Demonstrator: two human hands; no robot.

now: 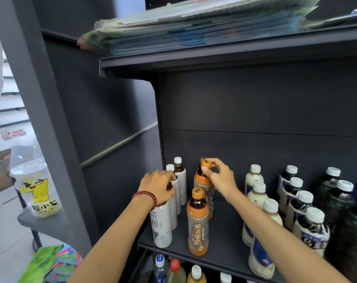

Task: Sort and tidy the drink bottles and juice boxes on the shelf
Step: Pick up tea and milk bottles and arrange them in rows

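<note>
You are working both hands at once on the dark shelf (224,260), lining the drinks into rows that run front to back. Your left hand (160,185) is wrapping over the top of the front white tea bottle (162,227) at the left end of the shelf, fingers curled around its neck and cap, with two more white-capped bottles (181,180) queuing just behind it against the back panel. Your right hand (219,176) is pinching the orange cap of the rear orange tea bottle (203,180) between thumb and fingertips, while the front orange tea bottle (198,225) is standing free near the shelf's front edge.

Judging by the layout, you are squaring these two rows. Be keeping each bottle upright and sliding it along the shelf rather than lifting by the cap alone, since a cap pinch gives little control if the base catches. Aim the rear orange bottle straight behind the front one, labels facing out, leaving a gap from the white row. The milky bottles (259,203) to the right and the dark bottles (304,207) beyond them are already standing in files, so be matching their spacing.
</note>
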